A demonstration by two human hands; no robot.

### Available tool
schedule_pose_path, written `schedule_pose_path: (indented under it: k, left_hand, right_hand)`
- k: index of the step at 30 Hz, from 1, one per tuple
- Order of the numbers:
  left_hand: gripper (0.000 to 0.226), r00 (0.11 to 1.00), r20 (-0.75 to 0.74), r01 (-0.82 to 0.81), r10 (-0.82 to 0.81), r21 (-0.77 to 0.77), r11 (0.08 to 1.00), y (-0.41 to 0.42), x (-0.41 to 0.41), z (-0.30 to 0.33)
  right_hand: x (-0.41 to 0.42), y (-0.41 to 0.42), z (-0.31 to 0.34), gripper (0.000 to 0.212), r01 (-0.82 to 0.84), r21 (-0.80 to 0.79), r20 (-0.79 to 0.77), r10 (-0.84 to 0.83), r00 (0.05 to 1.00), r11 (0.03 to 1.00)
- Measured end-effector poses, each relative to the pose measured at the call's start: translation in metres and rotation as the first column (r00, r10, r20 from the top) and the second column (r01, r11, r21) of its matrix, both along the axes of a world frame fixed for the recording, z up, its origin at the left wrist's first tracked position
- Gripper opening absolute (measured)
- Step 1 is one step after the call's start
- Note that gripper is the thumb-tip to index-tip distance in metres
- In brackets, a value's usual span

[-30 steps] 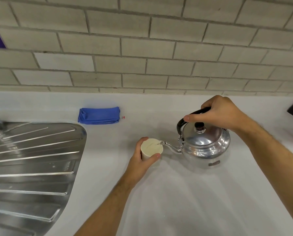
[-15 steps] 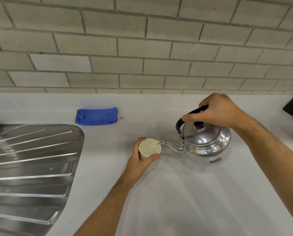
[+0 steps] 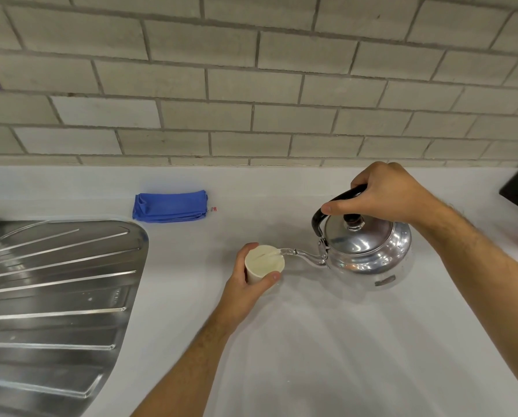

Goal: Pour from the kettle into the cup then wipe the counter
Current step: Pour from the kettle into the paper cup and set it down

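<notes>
Kettle (image 3: 366, 248), handle clasped by right hand (image 3: 387, 197), tips its spout over the cream cup (image 3: 263, 263) wrapped in left hand (image 3: 245, 287).

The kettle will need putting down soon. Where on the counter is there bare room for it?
Bare counter lies in front of the kettle, between the forearms. Another patch lies between the blue cloth and kettle, along the wall. It is crowded at the cup, held by the left hand.

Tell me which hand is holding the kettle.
The right hand grips the kettle by its black handle; the left hand holds the cup.
</notes>
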State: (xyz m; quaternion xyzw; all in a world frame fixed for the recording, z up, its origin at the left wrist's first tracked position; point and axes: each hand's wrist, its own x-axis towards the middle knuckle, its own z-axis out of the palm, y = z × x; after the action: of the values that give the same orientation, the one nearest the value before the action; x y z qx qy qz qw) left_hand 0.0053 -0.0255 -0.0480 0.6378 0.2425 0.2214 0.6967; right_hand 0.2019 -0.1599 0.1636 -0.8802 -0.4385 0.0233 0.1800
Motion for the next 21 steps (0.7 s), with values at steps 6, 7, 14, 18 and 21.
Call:
schedule_pose_path:
  k: [6,7,14,18,21]
  left_hand:
    - [0.063,1.0,0.007,0.004,-0.004,-0.005,1.0,0.0008,0.0,-0.0014]
    - [0.063,1.0,0.007,0.004,-0.004,-0.005,1.0,0.0008,0.0002,-0.0014]
    - [0.065,1.0,-0.006,0.004,-0.004,0.003,1.0,0.0015,0.0,-0.0018]
    - [0.064,1.0,-0.008,0.003,-0.003,0.014,1.0,0.0015,-0.0002,-0.0018]
    - [0.064,1.0,-0.012,0.004,-0.003,0.019,1.0,0.0016,-0.0001,-0.0019]
  right_hand:
    - [-0.0004,0.0005,0.0012,0.07,-0.019,-0.019,0.019,0.019,1.0,1.0]
    - [-0.0009,0.0005,0.0013,0.069,-0.021,-0.023,0.022,0.022,1.0,1.0]
    - [-0.0034,0.0014,0.0025,0.066,-0.022,-0.035,0.053,0.023,0.998,0.999]
    - [-0.0048,0.0006,0.0042,0.065,-0.02,-0.039,0.044,0.021,0.999,0.999]
    - [-0.0055,0.001,0.0051,0.067,-0.023,-0.038,0.045,0.025,0.999,0.999]
